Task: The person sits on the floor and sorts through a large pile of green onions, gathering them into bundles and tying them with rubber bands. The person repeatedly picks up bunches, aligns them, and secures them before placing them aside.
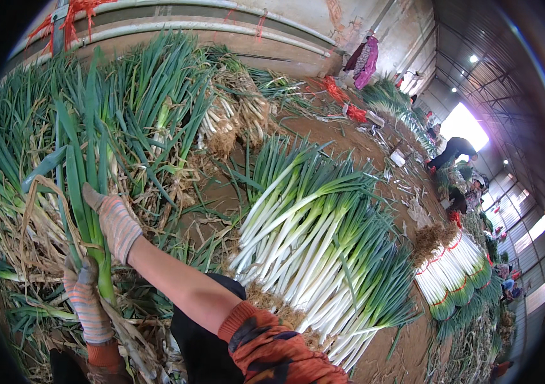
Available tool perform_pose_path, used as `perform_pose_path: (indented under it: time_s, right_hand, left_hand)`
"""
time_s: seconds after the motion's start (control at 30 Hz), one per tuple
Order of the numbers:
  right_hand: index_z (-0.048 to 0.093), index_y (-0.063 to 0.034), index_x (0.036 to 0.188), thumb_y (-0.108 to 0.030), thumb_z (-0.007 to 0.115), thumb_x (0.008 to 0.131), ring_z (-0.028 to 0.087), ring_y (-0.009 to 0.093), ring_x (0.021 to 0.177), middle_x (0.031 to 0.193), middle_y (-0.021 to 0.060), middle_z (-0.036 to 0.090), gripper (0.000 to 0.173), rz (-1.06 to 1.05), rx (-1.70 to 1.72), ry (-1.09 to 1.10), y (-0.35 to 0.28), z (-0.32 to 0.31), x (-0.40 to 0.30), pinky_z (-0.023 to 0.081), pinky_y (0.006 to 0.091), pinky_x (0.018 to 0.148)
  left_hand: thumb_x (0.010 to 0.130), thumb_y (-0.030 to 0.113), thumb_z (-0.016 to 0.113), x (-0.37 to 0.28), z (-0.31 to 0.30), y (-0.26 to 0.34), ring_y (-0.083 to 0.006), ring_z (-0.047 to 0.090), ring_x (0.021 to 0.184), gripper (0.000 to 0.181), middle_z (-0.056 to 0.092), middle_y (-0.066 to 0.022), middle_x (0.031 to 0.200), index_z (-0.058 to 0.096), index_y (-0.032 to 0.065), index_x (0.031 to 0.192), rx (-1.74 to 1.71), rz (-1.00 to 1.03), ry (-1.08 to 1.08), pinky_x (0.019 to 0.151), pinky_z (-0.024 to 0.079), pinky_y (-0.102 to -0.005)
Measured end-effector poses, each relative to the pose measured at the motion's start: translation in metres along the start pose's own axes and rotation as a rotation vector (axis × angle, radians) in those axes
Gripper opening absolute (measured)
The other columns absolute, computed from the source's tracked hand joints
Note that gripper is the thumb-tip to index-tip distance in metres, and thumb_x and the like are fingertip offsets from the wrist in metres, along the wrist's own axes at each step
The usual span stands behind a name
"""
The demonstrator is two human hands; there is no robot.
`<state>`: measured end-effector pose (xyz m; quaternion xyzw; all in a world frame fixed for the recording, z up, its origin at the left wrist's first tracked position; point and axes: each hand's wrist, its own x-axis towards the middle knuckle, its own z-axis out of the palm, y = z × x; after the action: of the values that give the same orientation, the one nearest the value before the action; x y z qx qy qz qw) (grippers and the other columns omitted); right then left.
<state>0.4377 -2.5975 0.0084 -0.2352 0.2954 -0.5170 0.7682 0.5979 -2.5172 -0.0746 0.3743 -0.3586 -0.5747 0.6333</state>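
Both my hands wear striped, soiled knit gloves. A large green onion [105, 276] stands upright before me at the left, its broad leaves rising past both gloves. My right hand [118, 228] grips it around the leaf bases, thumb over the leaves. Lower down, my left hand [84, 293] is closed on an outer leaf [75, 252] beside the stem; its fingertips are partly hidden. A dry, tan leaf [30, 206] arches next to the left glove. The onion's lower end is hidden among dry leaf litter.
Untrimmed green onions [28, 139] crowd the left and back. Cleaned green onions with white stems [296, 249] lie in a pile to my right. Farther right are bundles [450, 269] tied with red bands. Red ties [335, 91] lie on the dirt floor [397, 353]. A person [455, 149] bends over farther off.
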Motion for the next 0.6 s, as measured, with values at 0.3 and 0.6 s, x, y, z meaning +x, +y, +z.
perform_pose_path:
  time_s: [0.3, 0.6]
  right_hand:
    - [0.056, -0.007, 0.121, -0.04, 0.053, 0.09, 0.051, 0.019, 0.106, 0.121, 0.0146, 0.055, 0.046, -0.235, -0.225, 0.437, -0.037, -0.044, -0.011, 0.041, 0.0319, 0.09]
    - [0.061, -0.0096, 0.088, -0.037, 0.058, 0.09, 0.053, 0.018, 0.075, 0.081, 0.0043, 0.058, 0.028, -0.405, 0.035, 0.373, -0.064, -0.041, -0.016, 0.044, 0.0353, 0.07]
  left_hand:
    - [0.076, 0.011, 0.068, -0.133, -0.046, 0.014, -0.0146, 0.059, 0.078, 0.035, 0.065, -0.0074, 0.092, 0.058, -0.003, 0.106, 0.643, -0.238, -0.188, 0.068, 0.049, -0.0289]
    - [0.067, 0.031, 0.067, -0.224, -0.259, 0.011, -0.0317, 0.065, 0.079, 0.029, 0.067, -0.0108, 0.081, 0.066, 0.0119, 0.089, 2.102, -0.881, -0.886, 0.066, 0.05, -0.0453]
